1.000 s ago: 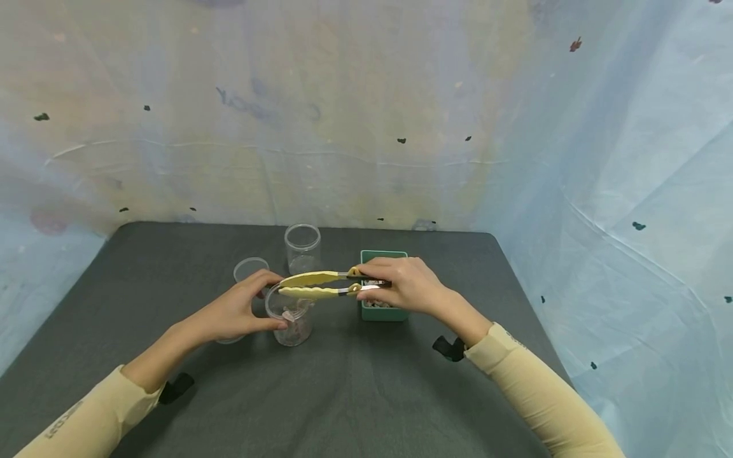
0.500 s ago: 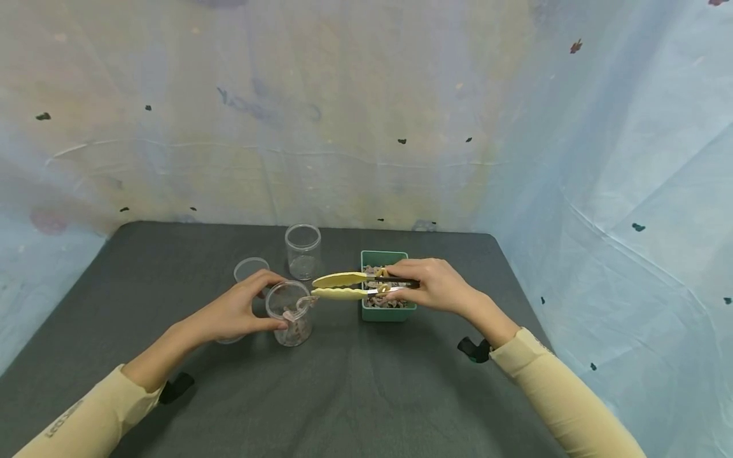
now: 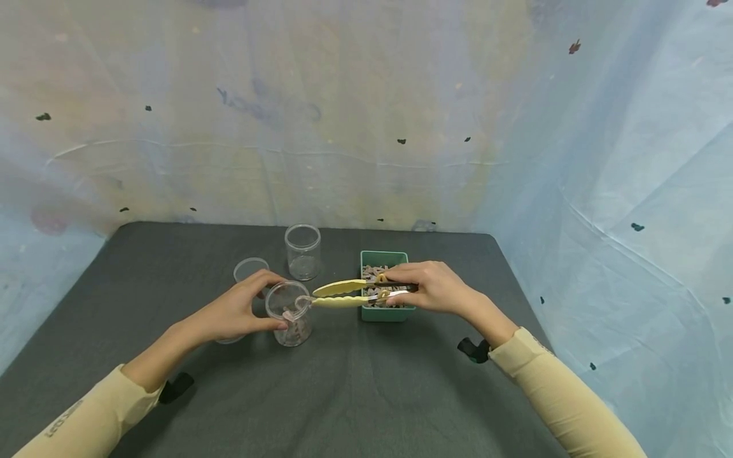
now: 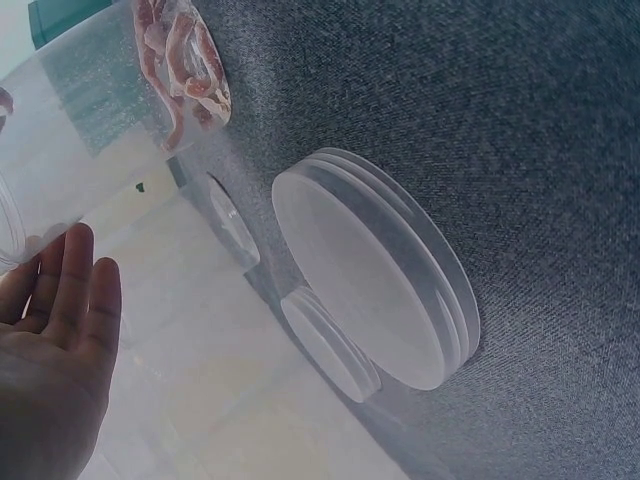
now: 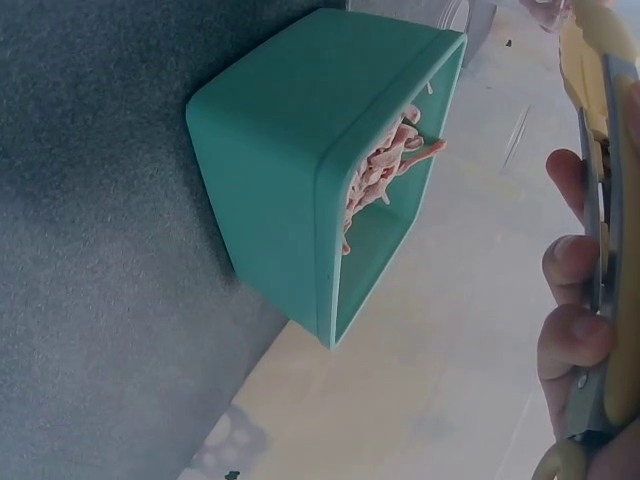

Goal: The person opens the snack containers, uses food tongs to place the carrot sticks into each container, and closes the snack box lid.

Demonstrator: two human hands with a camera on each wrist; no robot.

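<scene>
My left hand (image 3: 246,308) grips a clear plastic jar (image 3: 301,331), thumb in front and fingers behind. Pinkish, wrinkled strips (image 4: 185,65) lie at the jar's bottom in the left wrist view. One curled strip (image 3: 301,299) hangs over the right side of the rim. My right hand (image 3: 429,286) holds yellow-tipped tongs (image 3: 340,303) with metal arms, reaching leftward across a green box (image 3: 383,314). The tongs' tips are slightly apart, the lower one right at the rim and the hanging strip. More strips (image 5: 378,170) fill part of the box.
A second clear jar (image 3: 303,254) stands behind the held one. Two clear lids lie left of it: a larger-looking lid (image 4: 350,270) and one farther off (image 4: 330,345) in the left wrist view. A plastic sheet wall (image 3: 321,127) rises beyond the dark table's (image 3: 355,394) back edge.
The tongs have moved right from over the jar's mouth to its right rim, then dipped slightly onto the hanging strip. My left hand and the jar have stayed in place.
</scene>
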